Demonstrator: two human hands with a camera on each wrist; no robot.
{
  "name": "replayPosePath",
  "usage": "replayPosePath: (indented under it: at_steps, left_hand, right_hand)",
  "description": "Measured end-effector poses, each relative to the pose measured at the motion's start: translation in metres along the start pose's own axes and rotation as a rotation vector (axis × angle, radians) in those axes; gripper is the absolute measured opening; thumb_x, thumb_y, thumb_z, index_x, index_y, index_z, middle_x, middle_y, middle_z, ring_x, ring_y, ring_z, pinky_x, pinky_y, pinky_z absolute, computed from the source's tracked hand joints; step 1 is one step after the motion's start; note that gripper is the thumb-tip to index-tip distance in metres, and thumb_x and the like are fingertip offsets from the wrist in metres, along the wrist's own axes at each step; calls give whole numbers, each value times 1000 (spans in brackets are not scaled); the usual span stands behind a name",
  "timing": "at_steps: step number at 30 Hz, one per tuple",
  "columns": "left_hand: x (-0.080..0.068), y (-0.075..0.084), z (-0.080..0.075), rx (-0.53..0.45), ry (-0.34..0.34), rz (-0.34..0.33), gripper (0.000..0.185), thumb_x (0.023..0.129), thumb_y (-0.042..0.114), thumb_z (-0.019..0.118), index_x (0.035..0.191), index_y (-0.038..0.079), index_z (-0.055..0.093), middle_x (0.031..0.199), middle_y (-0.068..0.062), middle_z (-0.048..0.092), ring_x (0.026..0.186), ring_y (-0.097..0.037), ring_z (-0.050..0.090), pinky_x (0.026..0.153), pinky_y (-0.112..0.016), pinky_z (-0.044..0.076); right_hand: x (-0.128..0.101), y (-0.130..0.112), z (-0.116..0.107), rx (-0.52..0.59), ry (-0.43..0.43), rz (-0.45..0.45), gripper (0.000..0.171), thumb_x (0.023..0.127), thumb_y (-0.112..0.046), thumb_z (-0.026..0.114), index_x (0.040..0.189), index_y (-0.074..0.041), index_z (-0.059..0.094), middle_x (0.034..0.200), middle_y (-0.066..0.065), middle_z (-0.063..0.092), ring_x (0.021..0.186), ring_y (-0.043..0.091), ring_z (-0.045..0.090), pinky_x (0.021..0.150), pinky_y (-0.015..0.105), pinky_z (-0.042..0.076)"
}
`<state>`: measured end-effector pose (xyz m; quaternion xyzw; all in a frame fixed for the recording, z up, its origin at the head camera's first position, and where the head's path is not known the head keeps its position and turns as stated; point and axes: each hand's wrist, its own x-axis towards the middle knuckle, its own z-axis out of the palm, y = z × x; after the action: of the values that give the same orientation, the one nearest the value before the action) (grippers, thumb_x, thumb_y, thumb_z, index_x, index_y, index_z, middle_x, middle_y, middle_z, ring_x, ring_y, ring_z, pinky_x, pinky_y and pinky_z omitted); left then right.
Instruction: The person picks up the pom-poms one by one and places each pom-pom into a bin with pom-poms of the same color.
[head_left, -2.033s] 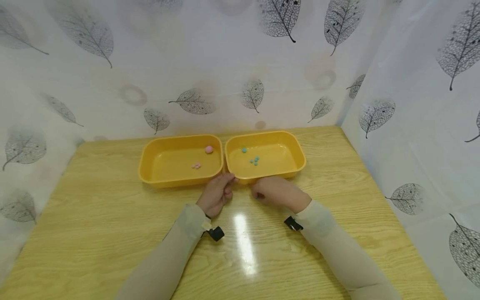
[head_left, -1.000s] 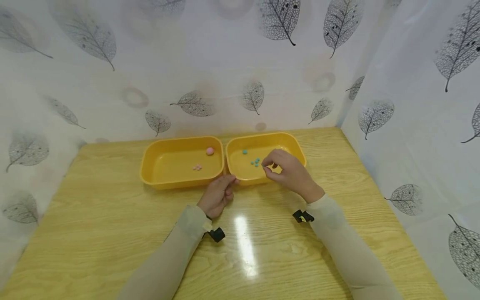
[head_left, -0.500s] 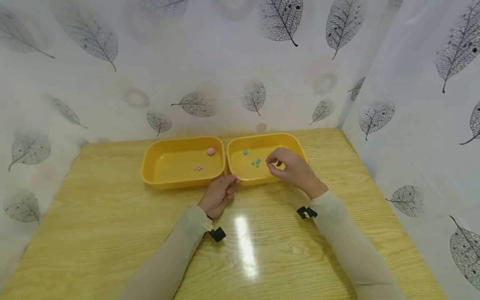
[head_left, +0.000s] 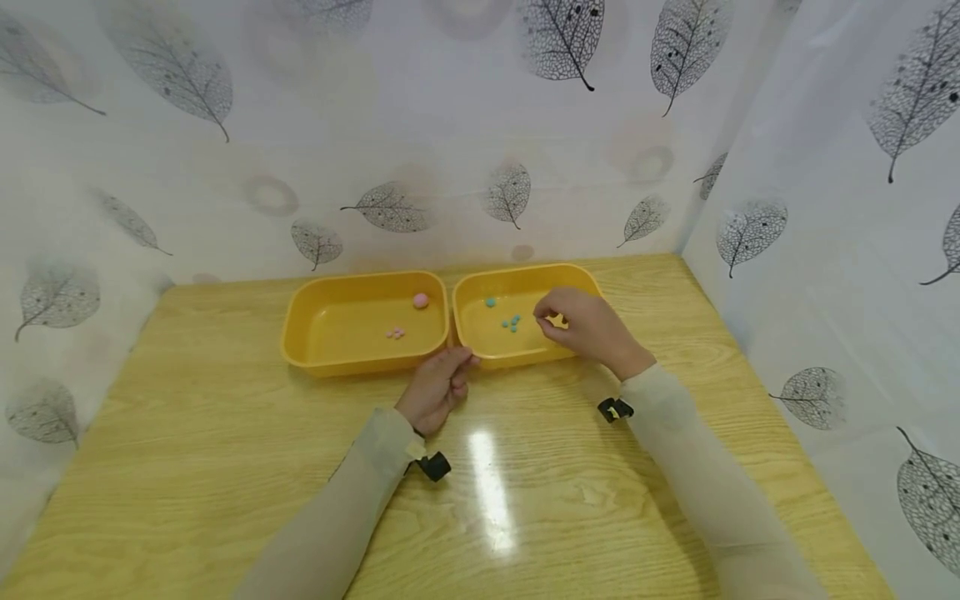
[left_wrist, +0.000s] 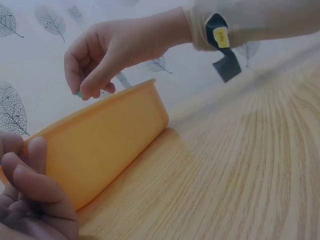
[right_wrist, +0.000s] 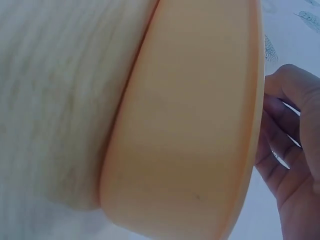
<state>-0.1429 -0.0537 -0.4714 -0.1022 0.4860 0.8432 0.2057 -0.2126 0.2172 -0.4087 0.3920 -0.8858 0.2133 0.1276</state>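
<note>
Head view: two yellow trays side by side on the wooden table (head_left: 225, 467). Right hand (head_left: 588, 329) hangs over the right tray (head_left: 525, 275), thumb and forefinger pinched together; from here too small to tell what's in the pinch. Left wrist view settles it: a small teal bead (left_wrist: 80, 93) pokes out between those fingertips (left_wrist: 90, 90), just above the tray's rim, apart from it. Most of the bead is covered by the fingers.

Left hand (head_left: 438, 385) lies on the table at the near rims where the trays meet, fingers loosely curled, holding nothing. Fingertips look to touch the right tray's near wall; exact contact hard to confirm. In the left wrist view only its fingertips show, cut off at the lower-left corner.

Right tray floor: a loose cluster of teal beads (head_left: 512, 322), left of the right hand. Left tray (head_left: 330, 362): one larger pink ball (head_left: 421, 301) near the far right corner, tiny pink beads (head_left: 395, 333) closer in; count unclear.

Right wrist view: mostly the tray's outer wall (right_wrist: 190, 125), blurred; the hand is cut off at the right edge, the bead not visible.
</note>
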Motion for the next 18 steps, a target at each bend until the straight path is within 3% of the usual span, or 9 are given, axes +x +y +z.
replayPosePath:
  at_steps: [8, 18]
  left_hand:
    - [1, -2, -2, 17, 14, 14, 14, 108, 21, 57, 98, 16, 66, 92, 7, 68, 62, -2, 45, 54, -15, 42]
    - [3, -8, 0, 11, 22, 12, 15, 108, 21, 57, 98, 15, 67, 92, 6, 68, 62, -2, 46, 53, -14, 41]
  right_hand:
    - [21, 10, 5, -51, -199, 87, 6, 94, -7, 72, 99, -9, 74, 95, 2, 72, 86, 19, 65, 80, 37, 55]
    - [38, 7, 26, -58, -338, 207, 6, 93, -8, 70, 93, -12, 75, 93, -1, 73, 84, 20, 63, 81, 39, 53]
